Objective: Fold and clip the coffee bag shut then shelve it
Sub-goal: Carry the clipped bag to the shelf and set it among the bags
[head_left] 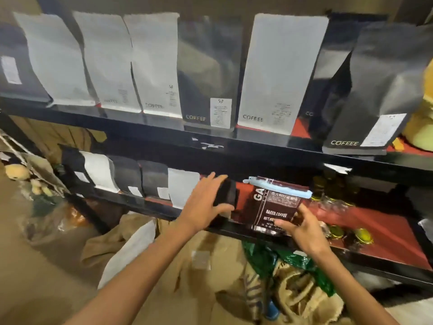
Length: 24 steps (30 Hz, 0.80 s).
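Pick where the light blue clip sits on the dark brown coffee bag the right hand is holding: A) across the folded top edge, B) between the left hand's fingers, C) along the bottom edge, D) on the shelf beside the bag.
A: the light blue clip runs across the folded top of the dark brown coffee bag, while the right hand grips the bag's lower edge.

Both forearms were bare; left hand and right hand seemingly wore no rings, though blurred.

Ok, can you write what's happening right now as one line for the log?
step: shelving | right hand: holds clipped coffee bag on lower shelf | left hand: on black bag | blue clip: on
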Tool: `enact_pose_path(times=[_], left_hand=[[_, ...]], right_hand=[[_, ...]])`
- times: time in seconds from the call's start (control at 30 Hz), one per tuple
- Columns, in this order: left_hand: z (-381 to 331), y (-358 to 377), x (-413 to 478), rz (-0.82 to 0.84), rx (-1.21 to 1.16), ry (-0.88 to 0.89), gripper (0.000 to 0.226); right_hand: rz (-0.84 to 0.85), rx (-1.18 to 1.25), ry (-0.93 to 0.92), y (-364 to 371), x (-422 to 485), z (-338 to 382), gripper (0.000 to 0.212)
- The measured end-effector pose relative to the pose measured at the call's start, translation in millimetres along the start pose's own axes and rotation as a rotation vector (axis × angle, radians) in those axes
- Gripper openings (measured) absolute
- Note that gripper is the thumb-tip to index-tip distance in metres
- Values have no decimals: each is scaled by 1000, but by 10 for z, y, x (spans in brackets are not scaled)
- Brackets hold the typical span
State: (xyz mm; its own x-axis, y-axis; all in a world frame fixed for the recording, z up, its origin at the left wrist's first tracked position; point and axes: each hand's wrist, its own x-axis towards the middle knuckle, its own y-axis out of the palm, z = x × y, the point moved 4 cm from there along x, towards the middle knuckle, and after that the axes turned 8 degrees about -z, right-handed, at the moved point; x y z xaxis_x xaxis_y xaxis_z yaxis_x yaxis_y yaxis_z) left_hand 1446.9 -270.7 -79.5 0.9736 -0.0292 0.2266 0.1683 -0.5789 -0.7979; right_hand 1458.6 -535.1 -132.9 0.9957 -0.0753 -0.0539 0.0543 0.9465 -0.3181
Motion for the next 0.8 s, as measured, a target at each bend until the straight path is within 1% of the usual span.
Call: enact_pose_path(times=[0.07, 0.13, 0.2, 0.27, 0.33, 0.4, 0.5, 0.63, 0.8], left_hand=[[188, 40, 302, -42, 118, 88, 76], [306, 131, 548, -81, 215, 157, 70], [393, 261, 726, -22, 269, 199, 61], [535, 438, 861, 84, 247, 197, 51], [659, 566, 957, 118, 245, 201, 41], [765, 649, 1027, 75, 253, 250, 36], [876, 685, 1058, 16, 231, 298, 36], [897, 706, 1055, 9, 140, 380, 27], [871, 722, 1055, -47, 168, 405, 17]], right_hand=[[-39, 11, -13, 160, 227, -184, 49], [-73, 8, -28, 305, 442, -368, 49], [-74, 12, -31, 436, 619, -529, 48], [-85, 32, -17, 554, 755, -730, 47], [-91, 82, 25, 620, 849, -931, 48], [-92, 93, 38, 647, 873, -1097, 49], [-90, 74, -11, 638, 833, -1222, 49], [-69, 85, -64, 634, 792, -1300, 47], [-81, 20, -141, 747, 777, -1336, 46]])
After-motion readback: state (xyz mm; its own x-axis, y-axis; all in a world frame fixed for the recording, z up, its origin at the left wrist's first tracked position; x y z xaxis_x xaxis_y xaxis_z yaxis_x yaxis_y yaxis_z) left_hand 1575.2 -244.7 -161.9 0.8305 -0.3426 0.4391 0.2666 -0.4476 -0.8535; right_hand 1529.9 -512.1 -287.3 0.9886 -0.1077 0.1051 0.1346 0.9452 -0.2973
